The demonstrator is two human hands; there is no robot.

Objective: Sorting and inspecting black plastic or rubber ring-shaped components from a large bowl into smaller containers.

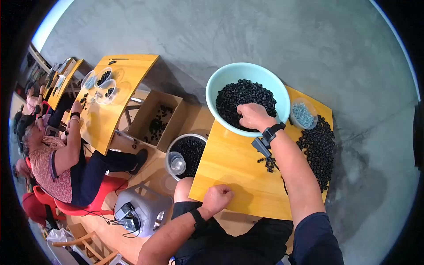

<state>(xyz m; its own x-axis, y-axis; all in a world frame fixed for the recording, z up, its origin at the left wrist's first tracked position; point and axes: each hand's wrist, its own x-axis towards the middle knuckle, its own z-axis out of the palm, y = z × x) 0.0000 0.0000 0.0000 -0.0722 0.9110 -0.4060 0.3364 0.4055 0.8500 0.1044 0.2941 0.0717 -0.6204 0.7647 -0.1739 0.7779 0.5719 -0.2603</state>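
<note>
My right hand (253, 116) reaches into a light blue bowl (221, 79) heaped with small black rings (238, 95), its fingers dug into the pile; whether they grip any is hidden. My left hand (217, 198) is a closed fist resting on the near edge of the yellow wooden table (234, 168), holding nothing that shows. Both wrists wear black bands. A long pile of black rings (319, 150) lies on the table's right side, and a few loose ones (269, 164) sit beside my right forearm.
A small clear tub of silvery screws (303, 115) stands right of the bowl. On the floor to the left are a white bucket of black rings (191, 152), a cardboard box (154, 119) and a grey device (141, 210). A seated person (57, 163) works at another yellow table (110, 97).
</note>
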